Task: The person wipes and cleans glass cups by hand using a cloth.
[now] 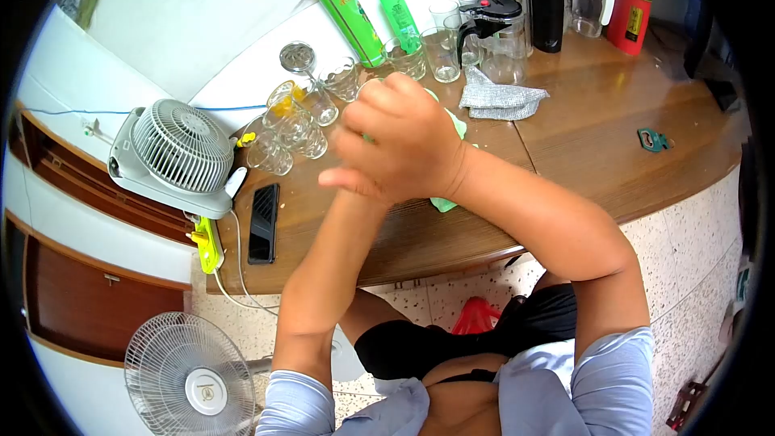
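Note:
My right hand [408, 139] reaches across to the left, back upward, with its fingers curled and its thumb stretched out over my left wrist [363, 198]. Its fingers are slightly blurred, and what lies in them is hidden. Beneath it, my left hand is covered, so its fingers do not show. Edges of a light green cloth [443, 204] stick out around the right hand; whether a hand grips it I cannot tell. Beyond the hands stand several clear glasses [443, 55]. A crumpled grey cloth [502, 100] lies to their right on the wooden table [581, 121].
At left are a desk fan [184, 145], a black phone [263, 224] and a yellow-green power strip [207, 244]. A green spray can [343, 12], green bottle [399, 12], glass teapot [504, 52], black flask [546, 4] and red tin [629, 16] line the back. A standing fan [190, 379] is below.

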`<action>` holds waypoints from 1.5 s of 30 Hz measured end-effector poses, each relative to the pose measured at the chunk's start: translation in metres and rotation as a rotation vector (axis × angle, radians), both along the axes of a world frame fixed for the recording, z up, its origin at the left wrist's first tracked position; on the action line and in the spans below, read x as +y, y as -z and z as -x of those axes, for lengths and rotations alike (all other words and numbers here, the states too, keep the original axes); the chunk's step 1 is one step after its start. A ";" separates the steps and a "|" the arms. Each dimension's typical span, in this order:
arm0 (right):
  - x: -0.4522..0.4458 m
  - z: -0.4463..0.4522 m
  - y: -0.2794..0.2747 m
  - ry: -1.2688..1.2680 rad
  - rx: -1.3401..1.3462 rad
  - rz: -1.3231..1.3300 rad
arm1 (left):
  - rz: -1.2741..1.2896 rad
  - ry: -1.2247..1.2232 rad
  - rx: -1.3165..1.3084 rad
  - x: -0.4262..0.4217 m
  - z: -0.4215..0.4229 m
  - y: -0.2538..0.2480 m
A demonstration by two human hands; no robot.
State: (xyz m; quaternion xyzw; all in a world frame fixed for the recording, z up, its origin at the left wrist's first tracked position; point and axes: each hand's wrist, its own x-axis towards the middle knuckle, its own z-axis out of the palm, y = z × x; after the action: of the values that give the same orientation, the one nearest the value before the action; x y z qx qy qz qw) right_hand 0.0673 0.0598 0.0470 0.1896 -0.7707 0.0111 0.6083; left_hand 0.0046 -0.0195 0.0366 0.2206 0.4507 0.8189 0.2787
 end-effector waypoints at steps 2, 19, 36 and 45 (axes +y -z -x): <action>0.003 0.000 -0.005 0.016 0.030 0.114 | -0.005 0.030 0.037 -0.001 -0.001 0.001; 0.012 0.001 -0.010 0.074 0.032 0.230 | 0.049 0.058 0.000 -0.004 0.002 0.008; 0.026 0.007 -0.023 -0.307 -0.098 0.873 | 0.036 0.256 -0.133 -0.006 -0.024 -0.017; 0.009 0.029 0.014 -0.250 -0.215 0.330 | -0.225 0.217 0.117 -0.002 0.020 0.005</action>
State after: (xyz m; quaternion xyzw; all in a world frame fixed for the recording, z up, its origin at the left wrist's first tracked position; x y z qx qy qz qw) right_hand 0.0387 0.0690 0.0327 0.1791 -0.7893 0.2321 0.5394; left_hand -0.0158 -0.0214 0.0316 0.3449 0.3452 0.8149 0.3127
